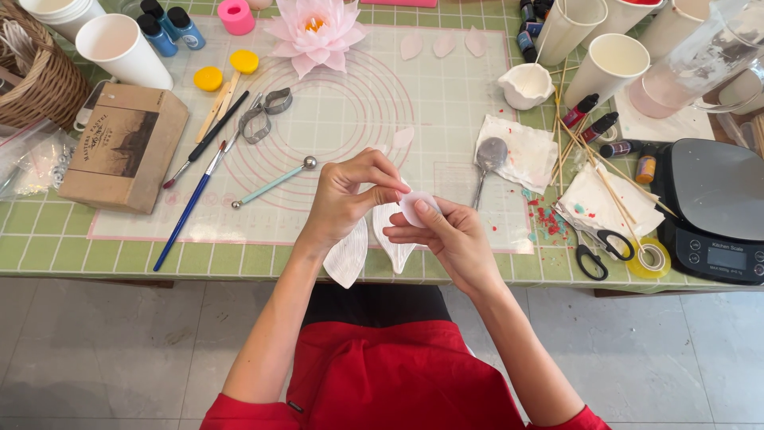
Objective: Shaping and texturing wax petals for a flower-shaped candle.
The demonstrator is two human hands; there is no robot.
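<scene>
Left hand: we see our left hand (346, 199) closed in a pinch, thumb and fingertips pressing the upper edge of a small pale petal piece (415, 205).
Right hand: our right hand (446, 235) grips the same petal piece from below, thumb on top and fingers curled under it.
Petal piece: held between both hands, just above the near edge of the table (48, 247).
Veiner halves: two white leaf-shaped ribbed moulds (348, 256) lie under our hands, hanging over the table's edge.
Mat: a pale work mat (334, 111) with printed pink rings covers the table's middle.
Flower: a finished pink flower (315, 32) sits at the far side of the mat.
Left of us: a ball tool (274, 182), two brushes (195, 171) and metal cutters (265, 114) lie on the mat.
Right of us: a spoon (487, 159), scissors (597, 251) and a black scale (716, 211).
</scene>
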